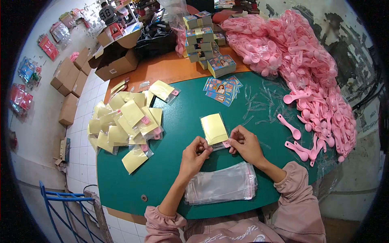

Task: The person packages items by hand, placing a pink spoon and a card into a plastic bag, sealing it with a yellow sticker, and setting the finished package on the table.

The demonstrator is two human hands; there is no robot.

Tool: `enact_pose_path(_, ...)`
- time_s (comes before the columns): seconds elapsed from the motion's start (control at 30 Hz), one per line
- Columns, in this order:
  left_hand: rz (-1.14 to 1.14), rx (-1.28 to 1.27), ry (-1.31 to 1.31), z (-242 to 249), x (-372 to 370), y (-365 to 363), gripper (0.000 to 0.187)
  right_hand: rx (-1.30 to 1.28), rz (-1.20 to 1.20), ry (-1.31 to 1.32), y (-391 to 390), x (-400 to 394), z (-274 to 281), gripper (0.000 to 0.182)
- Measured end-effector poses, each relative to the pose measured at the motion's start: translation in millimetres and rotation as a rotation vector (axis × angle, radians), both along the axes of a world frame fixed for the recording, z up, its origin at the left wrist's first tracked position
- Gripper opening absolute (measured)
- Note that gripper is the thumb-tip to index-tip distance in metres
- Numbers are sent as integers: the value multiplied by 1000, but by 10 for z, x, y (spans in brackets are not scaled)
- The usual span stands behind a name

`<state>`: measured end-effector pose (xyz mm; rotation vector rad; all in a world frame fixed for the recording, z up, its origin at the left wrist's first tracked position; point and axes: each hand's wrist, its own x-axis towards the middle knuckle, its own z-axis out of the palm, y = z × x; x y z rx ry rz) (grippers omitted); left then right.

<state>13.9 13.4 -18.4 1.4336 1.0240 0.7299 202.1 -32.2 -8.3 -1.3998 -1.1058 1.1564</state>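
In the middle of the green tabletop lies a transparent plastic bag (214, 128) with a pale yellow card inside and a bit of pink plastic showing at its near end. My left hand (196, 155) pinches the near left corner of this bag. Thumb and fingers of my right hand (245, 145) close on its near right corner, beside the pink piece. Just below my hands, a stack of flat transparent bags (221, 184) rests near the table edge. To the left is a heap of filled bags with yellow cards (131, 113).
Pink measuring spoons (320, 125) spill from large plastic sacks (283, 44) on the right. Printed cards (222, 90) lie spread beyond my hands, with stacked card bundles (199, 36) behind. Thin plastic strips (267, 101) litter the right. A cardboard box (117, 65) stands back left.
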Motion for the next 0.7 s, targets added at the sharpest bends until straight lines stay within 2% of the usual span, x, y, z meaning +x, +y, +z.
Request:
enact_pose_path(0.1,-17,-50,-13,44,9,-18,8,-24,7,-22,3,-13,41,12)
enact_pose_path(0.17,-13,-54,-35,79,17,-25,8,-20,9,16,5,0,16,25)
enact_pose_path(0.23,-45,-46,65,126,24,-29,25,-19,14,12,0,-4,26,30)
enact_pose_path(0.27,-44,-44,65,123,24,-32,25,-16,17,8,0,-4,32,35)
enact_pose_path(0.33,-33,10,99,102,14,-42,44,-20,33,-30,1,2,-24,36)
enact_pose_path(0.5,-17,30,71,208,-102,29,56,-94,131,-138,-4,164,160,35)
enact_pose_path(0.57,138,100,55,347,-335,171,55,378,234,-771,23,516,329,30)
enact_pose_path(0.6,264,248,38,218,-551,307,47,380,65,-964,66,804,264,28)
enact_pose_path(0.67,492,619,119,481,-701,366,38,448,-266,-1297,111,1461,249,28)
enact_pose_path(0.7,492,617,122,540,-697,334,38,346,-366,-1341,93,1741,243,28)
